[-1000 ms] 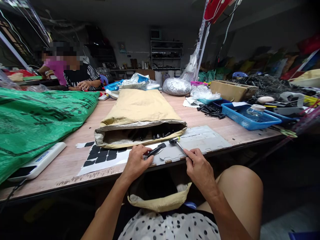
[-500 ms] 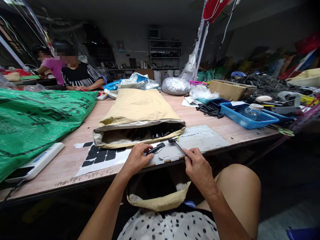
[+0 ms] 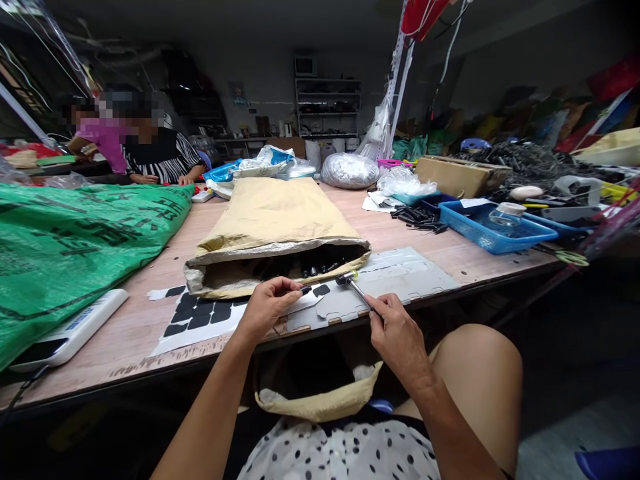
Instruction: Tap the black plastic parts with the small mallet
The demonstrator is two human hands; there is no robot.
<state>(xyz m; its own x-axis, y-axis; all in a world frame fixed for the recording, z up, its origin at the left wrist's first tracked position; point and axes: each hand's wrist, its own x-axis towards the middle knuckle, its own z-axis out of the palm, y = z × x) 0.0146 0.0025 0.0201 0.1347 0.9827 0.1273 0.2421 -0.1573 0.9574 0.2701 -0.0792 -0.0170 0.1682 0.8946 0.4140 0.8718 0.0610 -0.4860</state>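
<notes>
Probably stiff and head-heavy, the hammer (image 3: 358,289) is at the surface's (image 3: 395,231) near edge, best held by its lower end, where the right hand (image 3: 401,333) wraps its fingers; the left hand (image 3: 270,308) pinches a small, likely light black piece (image 3: 306,291); beyond lies an open sack (image 3: 285,210).

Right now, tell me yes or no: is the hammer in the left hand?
No, the right hand grips the hammer by its handle, while the left hand holds a small dark piece.
</notes>
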